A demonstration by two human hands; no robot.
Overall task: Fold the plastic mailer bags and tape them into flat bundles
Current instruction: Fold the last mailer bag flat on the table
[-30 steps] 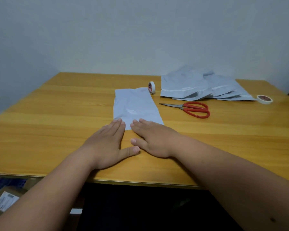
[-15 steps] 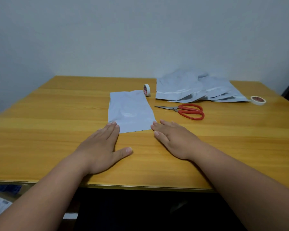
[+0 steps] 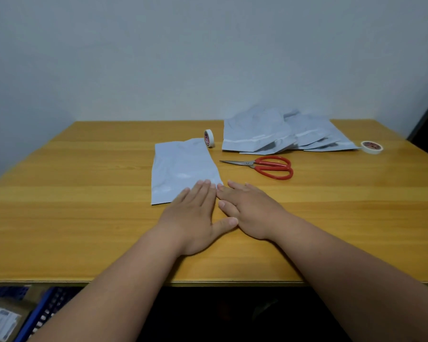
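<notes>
A pale grey mailer bag point(image 3: 182, 166) lies flat in the middle of the wooden table point(image 3: 84, 218). My left hand point(image 3: 195, 215) lies flat with straight fingers, its fingertips pressing the bag's near right corner. My right hand point(image 3: 250, 211) rests flat beside it, fingers straight, at the bag's right near edge. The two hands touch at the thumbs. A pile of several more grey mailer bags point(image 3: 277, 134) sits at the back right. One tape roll point(image 3: 209, 138) stands on edge just behind the flat bag.
Red-handled scissors point(image 3: 269, 166) lie shut to the right of the bag. A second tape roll point(image 3: 371, 147) lies flat at the far right. Below the table's near left edge are a blue crate point(image 3: 42, 314) and a labelled parcel point(image 3: 3, 322).
Both hands spread apart along the bag's near edge half a second ago and have come back together at its right near corner. The bag stays flat.
</notes>
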